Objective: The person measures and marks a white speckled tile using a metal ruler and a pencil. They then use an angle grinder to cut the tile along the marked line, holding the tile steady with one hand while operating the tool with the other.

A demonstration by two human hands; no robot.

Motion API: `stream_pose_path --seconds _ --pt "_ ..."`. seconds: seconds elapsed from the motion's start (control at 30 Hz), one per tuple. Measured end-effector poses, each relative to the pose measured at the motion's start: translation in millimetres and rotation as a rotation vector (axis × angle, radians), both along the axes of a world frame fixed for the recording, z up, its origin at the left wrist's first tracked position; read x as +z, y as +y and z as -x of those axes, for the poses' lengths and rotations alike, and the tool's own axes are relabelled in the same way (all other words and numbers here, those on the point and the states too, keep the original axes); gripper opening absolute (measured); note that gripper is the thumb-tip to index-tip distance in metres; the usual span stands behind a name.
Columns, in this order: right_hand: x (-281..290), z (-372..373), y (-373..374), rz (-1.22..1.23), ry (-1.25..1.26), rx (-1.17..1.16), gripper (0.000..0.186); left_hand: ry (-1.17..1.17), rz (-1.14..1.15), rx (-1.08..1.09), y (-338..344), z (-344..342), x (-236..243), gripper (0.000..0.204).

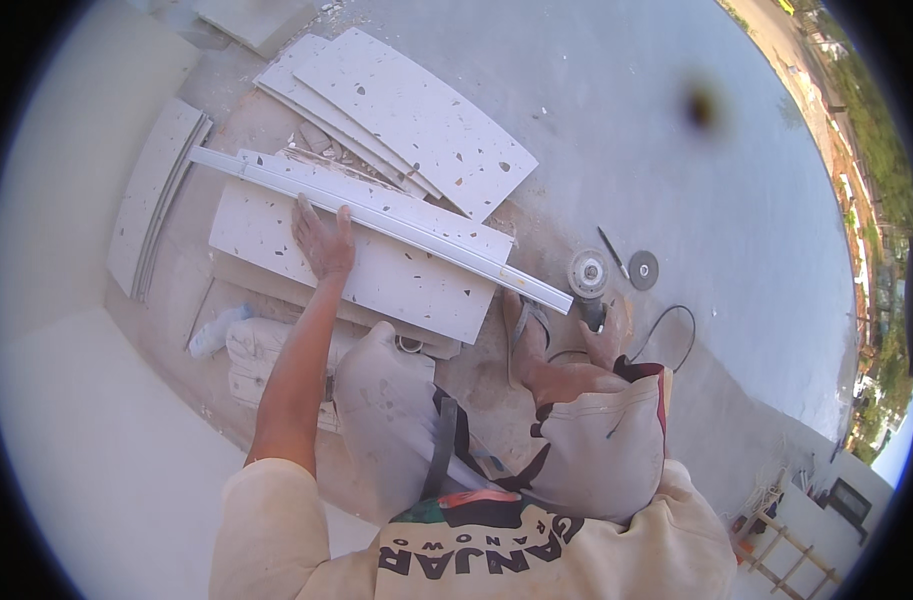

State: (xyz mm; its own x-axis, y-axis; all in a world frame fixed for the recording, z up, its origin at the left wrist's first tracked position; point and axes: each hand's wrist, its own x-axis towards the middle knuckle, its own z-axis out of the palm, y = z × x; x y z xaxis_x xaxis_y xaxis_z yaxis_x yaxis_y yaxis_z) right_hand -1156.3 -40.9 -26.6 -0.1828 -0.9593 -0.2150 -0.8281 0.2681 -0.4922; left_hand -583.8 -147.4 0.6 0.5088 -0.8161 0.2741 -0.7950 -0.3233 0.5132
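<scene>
1. No box, bucket or tray shows here; the loose things lie straight on the grey concrete floor (676,190).
2. A white speckled rectangular stone slab (376,270) lies flat on lower slabs in front of the person's knees. A long pale metal straightedge bar (396,225) runs across it on a slant, from upper left to lower right.
3. The left hand (321,240) lies palm down on the slab with its fingers spread and released, the fingertips touching the bar's near edge. The forearm reaches straight forward from the lower edge, elbow nearly extended.
4. The right hand (606,335) is low beside the right knee, clenched on the dark body of an angle grinder (588,285), whose round disc faces up just past the bar's lower end. A black cable (676,330) loops off to the right.
5. A loose grey cutting disc (643,270) and a thin dark tool (611,250) lie just beside the grinder.
6. More speckled slabs (416,120) are stacked beyond the bar.
</scene>
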Motion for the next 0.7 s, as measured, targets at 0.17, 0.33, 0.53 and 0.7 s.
stream_pose_path --seconds 0.17,0.33,0.53,0.7 --pt "16 2 5 0.052 0.063 0.072 0.077 0.005 -0.032 0.000 10 -2 0 0.092" --pt "55 -24 -6 0.240 -0.085 0.102 0.073 -0.022 -0.040 -0.011 11 0 3 0.091" --pt "117 -110 -69 0.024 -0.189 0.689 0.067 0.043 -0.054 -0.002 8 5 10 0.090" --pt "93 -113 -91 -0.050 -0.218 0.771 0.061 0.086 -0.018 -0.001 7 7 11 0.088"
